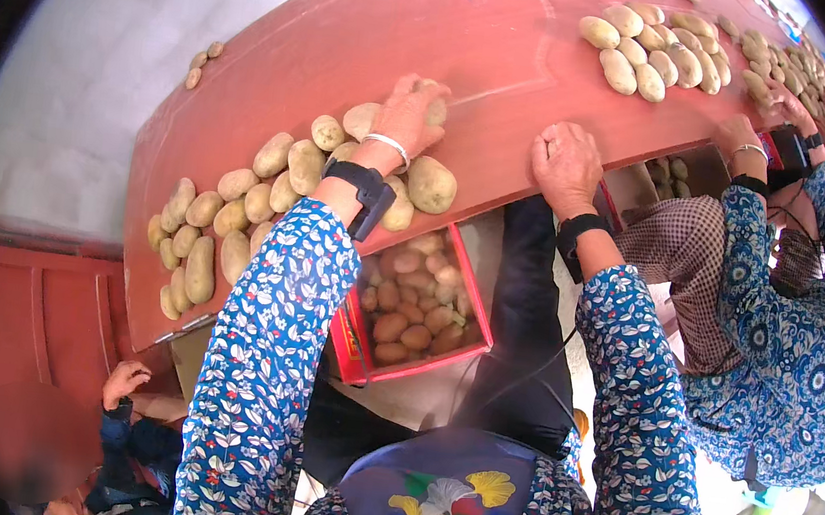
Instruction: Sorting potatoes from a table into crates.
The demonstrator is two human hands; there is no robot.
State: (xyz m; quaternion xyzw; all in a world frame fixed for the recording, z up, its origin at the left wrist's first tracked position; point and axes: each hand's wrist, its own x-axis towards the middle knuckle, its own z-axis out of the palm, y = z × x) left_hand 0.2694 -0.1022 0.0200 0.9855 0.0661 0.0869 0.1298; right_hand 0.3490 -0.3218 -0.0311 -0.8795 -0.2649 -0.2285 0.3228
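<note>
My left hand (413,118) reaches over a spread of potatoes on the red tabletop (478,61), its fingers curled around a potato (436,112). A large potato (432,185) lies just below that hand, close to the table's near edge. From there the row of loose potatoes (258,202) runs down to the left, partly hidden by my left sleeve. My right hand (567,162) rests on the table near the edge, fingers folded in, with nothing seen in it. Below the edge, between my arms, a red-rimmed cardboard box (480,295) holds many potatoes (414,310).
Another group of potatoes (664,54) lies at the upper right, with more beyond. Co-workers' hands (742,137) are at the right edge; another person's hand (126,382) is at lower left. Several small potatoes (197,65) sit by the far edge. A second box (635,187) stands under the table.
</note>
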